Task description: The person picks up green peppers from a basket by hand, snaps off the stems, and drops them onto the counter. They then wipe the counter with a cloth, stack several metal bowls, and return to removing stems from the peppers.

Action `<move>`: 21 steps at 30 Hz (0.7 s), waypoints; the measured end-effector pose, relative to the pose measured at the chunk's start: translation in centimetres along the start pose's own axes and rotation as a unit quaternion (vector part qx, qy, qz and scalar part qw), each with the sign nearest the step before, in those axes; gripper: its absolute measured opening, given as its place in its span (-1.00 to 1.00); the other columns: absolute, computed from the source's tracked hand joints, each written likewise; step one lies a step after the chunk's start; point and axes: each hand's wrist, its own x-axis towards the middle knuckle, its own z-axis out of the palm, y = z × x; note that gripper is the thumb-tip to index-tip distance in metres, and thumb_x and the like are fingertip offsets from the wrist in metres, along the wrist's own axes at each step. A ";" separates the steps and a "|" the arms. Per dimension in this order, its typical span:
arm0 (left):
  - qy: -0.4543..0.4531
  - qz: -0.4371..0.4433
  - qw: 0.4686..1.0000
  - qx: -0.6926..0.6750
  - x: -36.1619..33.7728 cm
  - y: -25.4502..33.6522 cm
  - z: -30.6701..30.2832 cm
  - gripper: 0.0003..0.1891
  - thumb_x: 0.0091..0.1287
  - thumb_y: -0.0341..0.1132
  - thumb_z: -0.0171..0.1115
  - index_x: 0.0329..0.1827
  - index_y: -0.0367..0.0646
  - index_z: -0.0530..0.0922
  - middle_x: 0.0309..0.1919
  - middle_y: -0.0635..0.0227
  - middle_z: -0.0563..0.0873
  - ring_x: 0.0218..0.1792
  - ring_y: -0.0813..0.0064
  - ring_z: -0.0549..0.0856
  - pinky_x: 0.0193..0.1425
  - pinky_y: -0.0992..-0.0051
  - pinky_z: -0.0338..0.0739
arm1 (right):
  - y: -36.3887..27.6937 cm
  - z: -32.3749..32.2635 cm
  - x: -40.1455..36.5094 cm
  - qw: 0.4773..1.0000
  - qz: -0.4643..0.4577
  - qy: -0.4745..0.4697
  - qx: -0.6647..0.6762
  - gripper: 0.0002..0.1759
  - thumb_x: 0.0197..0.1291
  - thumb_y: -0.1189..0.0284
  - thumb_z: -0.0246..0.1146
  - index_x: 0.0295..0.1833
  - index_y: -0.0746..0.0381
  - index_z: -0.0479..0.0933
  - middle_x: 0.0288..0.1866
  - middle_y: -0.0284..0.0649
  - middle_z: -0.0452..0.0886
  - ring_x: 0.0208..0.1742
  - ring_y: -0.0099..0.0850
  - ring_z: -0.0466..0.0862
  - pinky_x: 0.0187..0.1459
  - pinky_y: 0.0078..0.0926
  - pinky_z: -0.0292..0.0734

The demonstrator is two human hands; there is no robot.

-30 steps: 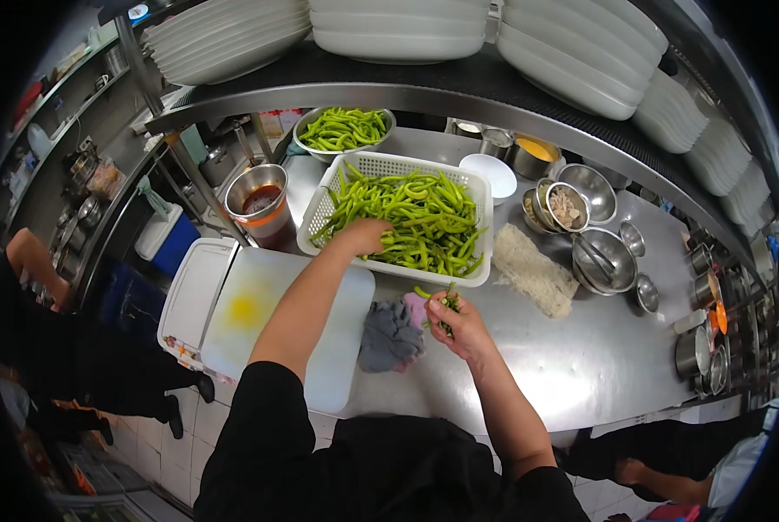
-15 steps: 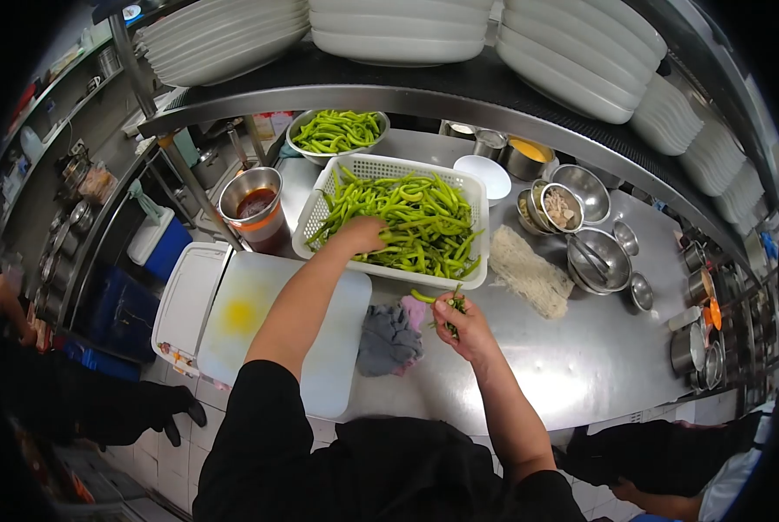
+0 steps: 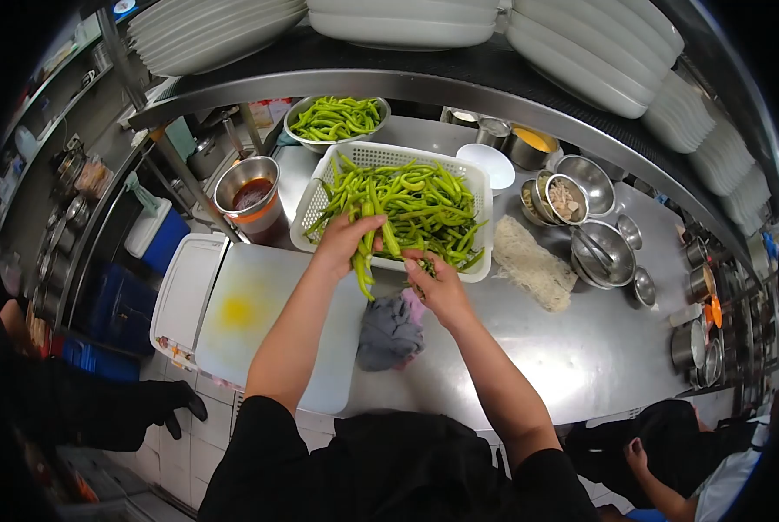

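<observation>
Long green chili peppers (image 3: 442, 187) fill a white perforated basket (image 3: 485, 252) on the steel counter. Over the basket's near rim, my left hand (image 3: 344, 246) is closed around a few of these peppers, their tips hanging down. My right hand (image 3: 439, 285) pinches small dark-green pepper stems (image 3: 422, 266) right beside the stem end of one held pepper. Below the hands lies a crumpled grey cloth (image 3: 388, 332) with a pink edge.
A metal bowl (image 3: 295, 130) of green peppers stands behind the basket. To the left are a metal pot of red liquid (image 3: 275, 222) and a white cutting board (image 3: 294, 322). Rightward lie dried noodles (image 3: 533, 265) and metal bowls (image 3: 600, 277). A plate shelf (image 3: 389, 85) overhangs. People stand at both sides.
My left hand has come up out of the pepper pile with a few peppers in its grip. My right hand has moved up and left to meet it, and its green pepper no longer shows.
</observation>
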 end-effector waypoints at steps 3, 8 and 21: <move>0.039 -0.010 0.998 -0.053 -1.0 -1.1 -0.6 -0.85 0.23 -0.41 0.23 -0.17 -0.22 0.53 -0.47 0.34 0.64 -0.51 0.52 0.61 -0.49 0.56 0.47 | 1.0 -0.1 0.3 0.993 0.004 -0.033 -0.110 -0.63 0.29 0.18 0.26 0.03 0.23 0.57 -0.41 -0.40 0.53 -0.40 -0.62 0.48 -0.37 -0.64 0.39; 0.056 -0.005 0.992 0.109 2.4 -3.9 -3.6 -0.71 0.10 -0.33 0.26 -0.12 -0.25 0.56 -0.35 0.20 0.72 -0.45 0.41 0.65 -0.34 0.44 0.54 | 4.0 -1.3 -1.6 0.980 0.073 -0.086 -0.165 -0.68 0.27 0.20 0.26 -0.05 0.22 0.59 -0.35 -0.39 0.57 -0.37 -0.59 0.51 -0.33 -0.56 0.44; -0.085 -0.014 0.756 0.649 14.4 -6.7 0.4 -0.53 -0.04 -0.06 0.42 -0.14 -0.22 0.68 -0.18 0.05 0.73 -0.18 0.16 0.71 -0.08 0.29 0.57 | 5.1 -5.4 -4.2 0.994 0.088 -0.032 -0.056 -0.69 0.27 0.21 0.27 -0.05 0.21 0.58 -0.45 -0.44 0.53 -0.51 -0.67 0.40 -0.47 -0.67 0.29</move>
